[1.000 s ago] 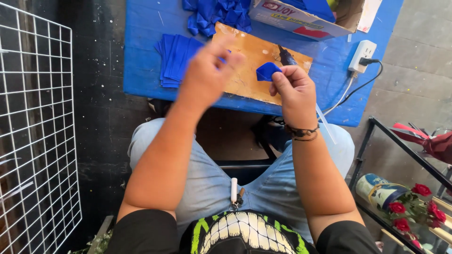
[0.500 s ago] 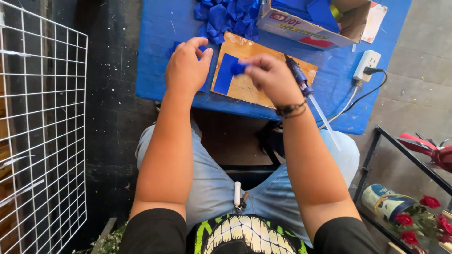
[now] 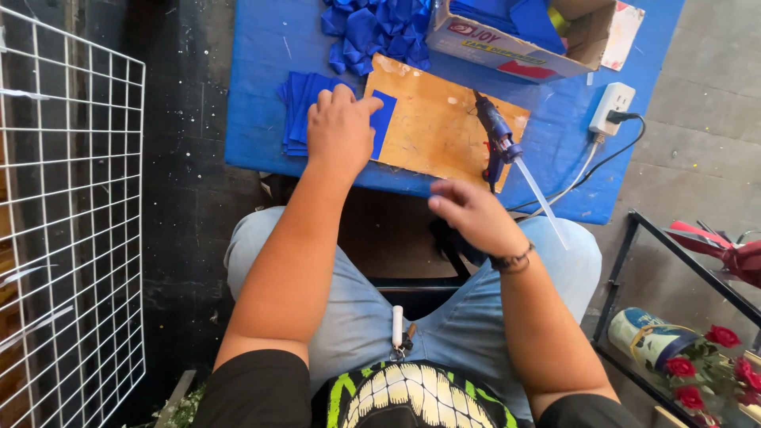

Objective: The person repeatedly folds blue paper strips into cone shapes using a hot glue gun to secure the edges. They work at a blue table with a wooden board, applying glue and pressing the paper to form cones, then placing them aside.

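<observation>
Our left hand (image 3: 341, 131) lies flat and spread on a blue paper square (image 3: 384, 120) atop the wooden board (image 3: 440, 131). Our right hand (image 3: 472, 214) hangs loosely curled, holding nothing, near the glue gun (image 3: 498, 139).

A bright blue cloth (image 3: 269, 47) is spread over the bench. Darker blue squares (image 3: 297, 107) are stacked at far left, beside a tan-orange board (image 3: 436, 127). A blue glue gun (image 3: 498, 135), a white power strip (image 3: 612, 107) and red roses (image 3: 713, 357) are seen at right.
</observation>
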